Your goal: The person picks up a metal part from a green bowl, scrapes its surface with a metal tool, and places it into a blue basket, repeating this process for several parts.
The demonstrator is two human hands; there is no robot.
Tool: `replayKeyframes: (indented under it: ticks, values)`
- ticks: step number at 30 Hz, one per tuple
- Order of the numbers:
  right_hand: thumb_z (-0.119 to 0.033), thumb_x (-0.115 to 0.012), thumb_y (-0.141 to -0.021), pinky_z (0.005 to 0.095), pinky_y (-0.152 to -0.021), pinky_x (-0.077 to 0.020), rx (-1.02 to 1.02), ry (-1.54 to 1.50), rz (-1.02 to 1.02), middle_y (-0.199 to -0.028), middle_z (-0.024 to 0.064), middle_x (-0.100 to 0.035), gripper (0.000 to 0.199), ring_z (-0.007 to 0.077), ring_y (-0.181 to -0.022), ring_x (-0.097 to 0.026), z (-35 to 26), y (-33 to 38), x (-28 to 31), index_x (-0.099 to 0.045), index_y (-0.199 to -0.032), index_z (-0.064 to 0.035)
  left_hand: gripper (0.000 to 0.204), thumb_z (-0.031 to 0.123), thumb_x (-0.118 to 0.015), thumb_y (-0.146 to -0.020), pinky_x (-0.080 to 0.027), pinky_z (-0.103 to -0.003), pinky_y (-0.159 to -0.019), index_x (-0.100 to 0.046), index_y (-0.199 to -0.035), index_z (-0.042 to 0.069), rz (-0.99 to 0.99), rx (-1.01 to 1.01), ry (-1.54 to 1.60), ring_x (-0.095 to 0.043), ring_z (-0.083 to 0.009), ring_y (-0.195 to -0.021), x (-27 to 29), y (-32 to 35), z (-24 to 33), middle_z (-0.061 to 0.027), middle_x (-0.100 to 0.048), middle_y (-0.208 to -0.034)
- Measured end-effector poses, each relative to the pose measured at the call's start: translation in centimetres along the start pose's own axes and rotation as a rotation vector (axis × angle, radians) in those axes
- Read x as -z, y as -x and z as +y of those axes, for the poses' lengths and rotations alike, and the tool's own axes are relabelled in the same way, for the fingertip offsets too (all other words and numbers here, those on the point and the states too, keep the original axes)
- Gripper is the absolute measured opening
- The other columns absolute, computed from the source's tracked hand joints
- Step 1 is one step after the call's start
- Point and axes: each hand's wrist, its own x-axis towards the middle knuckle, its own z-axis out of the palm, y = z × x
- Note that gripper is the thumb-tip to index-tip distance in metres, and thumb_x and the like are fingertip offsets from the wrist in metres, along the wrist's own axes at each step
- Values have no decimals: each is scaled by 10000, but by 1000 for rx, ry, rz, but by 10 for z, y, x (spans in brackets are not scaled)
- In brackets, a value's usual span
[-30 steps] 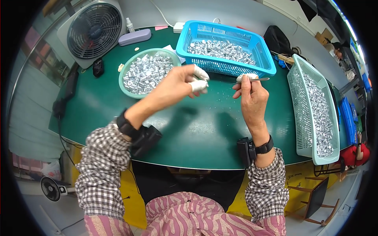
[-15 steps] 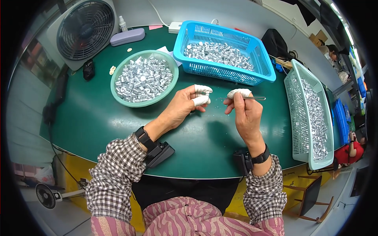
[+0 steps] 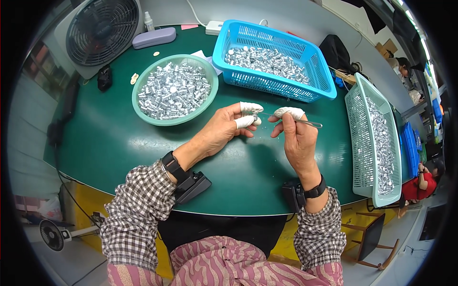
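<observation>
Over the middle of the table, my left hand (image 3: 224, 127) pinches a small silver metal part (image 3: 255, 115) between white-covered thumb and forefinger. Its finer shape is too small to tell. Just to the right, my right hand (image 3: 298, 136), its forefinger also wrapped in white, grips a thin metal pick (image 3: 307, 123). The tip of the pick reaches left to the small part. Beyond my left hand stands a round green basket (image 3: 138, 107) heaped with similar silver parts (image 3: 174, 93). A blue basket (image 3: 276, 79) behind both hands holds more of them.
At the right edge a long pale green basket (image 3: 363, 143) is filled with metal parts. A box fan (image 3: 102, 31), a purple case (image 3: 154, 38) and a white power strip (image 3: 214, 27) line the back. White specks dot the green table (image 3: 224, 176). Another person (image 3: 422, 183) is far right.
The pick's tip has come to the small part, which now shows more between my left fingers. My left fingertips have turned slightly. The whole view has shifted a little.
</observation>
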Motion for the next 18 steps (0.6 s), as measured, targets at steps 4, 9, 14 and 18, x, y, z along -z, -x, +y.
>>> replayKeyframes:
  ticks: [4, 9, 14, 18]
  values:
    - [-90, -453, -961, 220, -534, -463, 25, -7, -54, -804, 110, -650, 176, 111, -574, -587, 2, 1, -2, -562, -947, 47, 325, 136, -542, -911, -485, -234, -725, -524, -1222, 41, -20, 13, 13, -548, -96, -831, -2, 1, 0, -50, -589, -993]
    - [-78, -472, -950, 220, -531, -466, 57, 69, -101, -825, 104, -658, 155, 110, -582, -591, 2, 0, -1, -567, -951, 44, 302, 132, -544, -912, -492, -245, -737, -519, -1197, 36, -24, 20, 11, -561, -98, -823, 0, 0, 0, -51, -598, -1025]
    - [-74, -479, -945, 222, -532, -469, 63, 103, -114, -828, 104, -659, 150, 112, -582, -594, 2, 0, -2, -572, -947, 45, 280, 131, -545, -912, -494, -250, -737, -523, -1174, 33, -24, 17, 10, -568, -96, -819, 2, 0, -2, -49, -605, -1032]
    - [-72, -477, -945, 224, -534, -470, 66, 114, -108, -834, 103, -660, 153, 113, -584, -595, 2, 0, -2, -576, -936, 45, 283, 134, -547, -912, -492, -251, -732, -522, -1176, 35, -25, 20, -3, -566, -93, -825, 1, 0, -1, -46, -606, -1029]
